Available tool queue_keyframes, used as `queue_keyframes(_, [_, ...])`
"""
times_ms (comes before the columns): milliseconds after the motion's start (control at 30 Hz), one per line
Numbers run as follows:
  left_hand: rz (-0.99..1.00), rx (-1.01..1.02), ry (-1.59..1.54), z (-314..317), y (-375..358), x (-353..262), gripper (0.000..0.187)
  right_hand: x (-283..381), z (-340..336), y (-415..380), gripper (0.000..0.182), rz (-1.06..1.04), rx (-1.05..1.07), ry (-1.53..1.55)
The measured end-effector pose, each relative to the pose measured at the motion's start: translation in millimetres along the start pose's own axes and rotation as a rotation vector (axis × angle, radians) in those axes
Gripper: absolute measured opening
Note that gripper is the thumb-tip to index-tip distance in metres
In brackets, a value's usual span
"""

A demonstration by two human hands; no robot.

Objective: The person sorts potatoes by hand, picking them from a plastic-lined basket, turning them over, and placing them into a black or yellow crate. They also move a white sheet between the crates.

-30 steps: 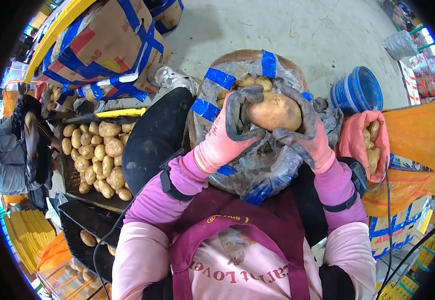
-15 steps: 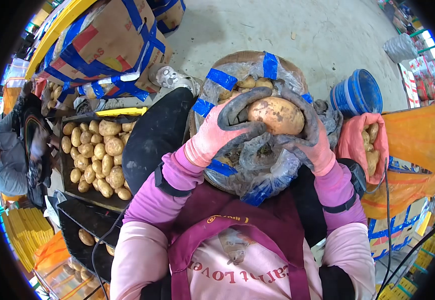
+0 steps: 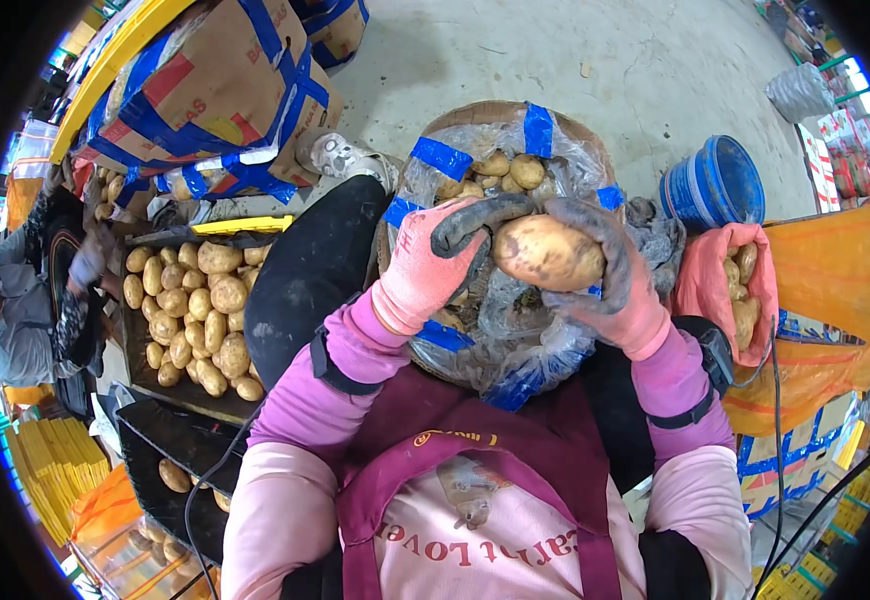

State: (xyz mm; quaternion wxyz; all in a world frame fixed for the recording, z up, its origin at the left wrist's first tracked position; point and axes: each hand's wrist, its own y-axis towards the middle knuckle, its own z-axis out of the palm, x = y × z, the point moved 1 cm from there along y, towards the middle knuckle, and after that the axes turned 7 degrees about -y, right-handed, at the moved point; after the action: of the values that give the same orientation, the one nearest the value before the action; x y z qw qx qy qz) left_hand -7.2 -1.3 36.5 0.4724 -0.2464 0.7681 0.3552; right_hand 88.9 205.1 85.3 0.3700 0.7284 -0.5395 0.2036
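A large potato with dirt marks is held above a round container lined with clear plastic and blue tape. My right hand, in a pink and grey glove, grips its right side. My left hand, gloved alike, is at the potato's left end with its fingers curled and the thumb partly hidden; its fingertips meet the potato's upper left. Smaller potatoes lie in the container beneath.
A crate of potatoes stands at the left, with a black tray below it. A blue bucket and a pink sack are at the right. Taped boxes stand at upper left. Another person sits far left.
The potato has shifted slightly left and down and has turned. My left hand's fingers have curled and drawn back from around it. The other person's hand at far left has moved.
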Motion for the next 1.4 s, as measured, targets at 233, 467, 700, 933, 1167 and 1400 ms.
queue_keyframes(233, [-0.178,0.069,-0.614,5.7,5.4,-15.2,0.042,-1.3,1.4,-0.6,0.074,-0.021,0.012,-0.161])
queue_keyframes(467, [-0.196,0.060,-0.438,7.1,3.9,10.2,0.043,2.2,2.5,1.5,0.076,-0.090,0.045,-0.173])
queue_keyframes(700, [-0.455,0.086,-0.692,30.6,-0.5,8.9,0.061,3.2,19.6,-5.0,0.091,-0.008,0.091,-0.495])
queue_keyframes(933, [-0.333,-0.003,-0.216,30.4,-1.4,6.0,0.047,0.1,21.2,1.7,0.086,0.038,0.046,-0.388])
queue_keyframes(1167, [-0.618,0.002,-1.048,22.8,1.2,5.2,0.043,-12.4,5.4,-0.2,0.059,0.672,-0.029,0.762])
queue_keyframes(1400, [-0.669,0.242,-1.194,16.5,-2.2,30.2,0.049,-36.9,23.1,-9.3,0.055,0.815,-0.072,1.050])
